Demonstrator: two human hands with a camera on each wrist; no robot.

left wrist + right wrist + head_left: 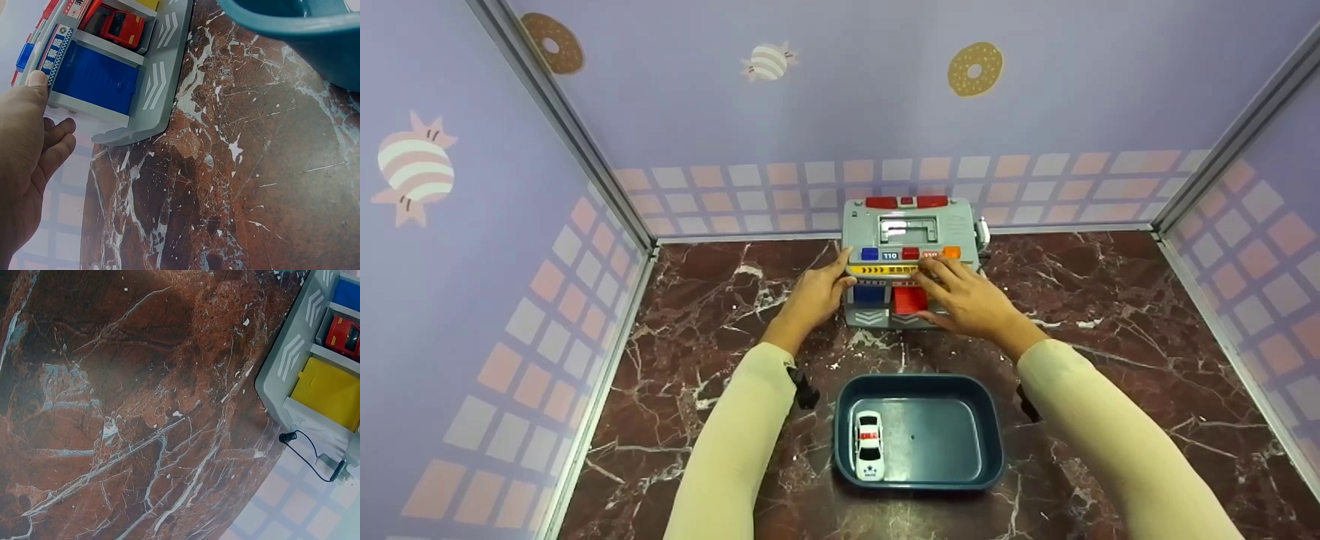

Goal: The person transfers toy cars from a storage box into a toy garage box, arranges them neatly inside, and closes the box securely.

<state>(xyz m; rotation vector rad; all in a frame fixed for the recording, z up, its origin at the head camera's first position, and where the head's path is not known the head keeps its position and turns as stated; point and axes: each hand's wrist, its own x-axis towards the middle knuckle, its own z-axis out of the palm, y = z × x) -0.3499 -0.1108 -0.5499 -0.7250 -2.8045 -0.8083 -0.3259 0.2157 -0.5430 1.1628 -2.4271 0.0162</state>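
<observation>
- I have the toy garage (pixel 892 270) standing at the back of the counter (pixel 720 367), near the wall.
- My left grip (pixel 816 294) is partly closed on its left edge, thumb at the front.
- My right grip (pixel 971 298) is loosely spread, fingertips touching its front upper edge.
- I see a red car (pixel 121 28) in the middle bay.
- Nearer me, a white car (pixel 869 446) lies in the blue tray (pixel 937 442).
</observation>
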